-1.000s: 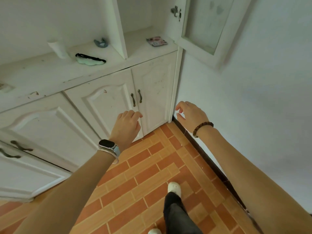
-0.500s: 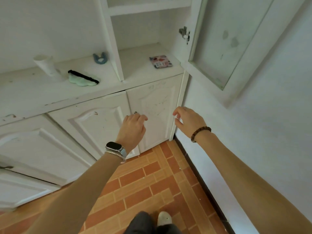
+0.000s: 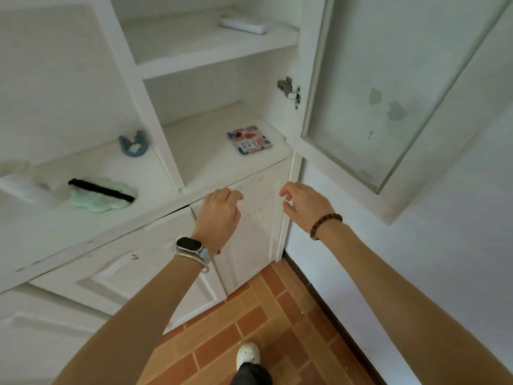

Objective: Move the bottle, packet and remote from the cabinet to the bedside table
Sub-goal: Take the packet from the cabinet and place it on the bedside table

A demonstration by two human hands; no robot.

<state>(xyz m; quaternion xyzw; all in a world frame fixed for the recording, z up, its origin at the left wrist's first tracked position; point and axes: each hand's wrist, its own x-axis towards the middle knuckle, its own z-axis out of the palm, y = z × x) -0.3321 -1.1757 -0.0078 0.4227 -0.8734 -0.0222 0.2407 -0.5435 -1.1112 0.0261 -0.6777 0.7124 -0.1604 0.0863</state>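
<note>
A colourful patterned packet [image 3: 249,140] lies flat on the lower shelf of the white cabinet [image 3: 211,173], near its right front corner. A white remote [image 3: 244,25] rests on the shelf above. A white bottle [image 3: 19,182], blurred, lies at the far left on the open counter. My left hand [image 3: 219,212] hovers just below the shelf's front edge with fingers loosely curled and holds nothing. My right hand [image 3: 302,204] is raised beside it, fingers apart, below and right of the packet.
The glass cabinet door [image 3: 388,101] stands swung open on the right, above my right arm. A mint eye mask with a black strap [image 3: 102,194] and a blue hair tie [image 3: 134,144] lie on the counter. Closed lower doors and an orange tiled floor [image 3: 249,329] lie below.
The view has tilted up and closed in on the cabinet, bringing the upper shelf and remote into sight. Both hands have risen from lower-door height to just under the shelf edge.
</note>
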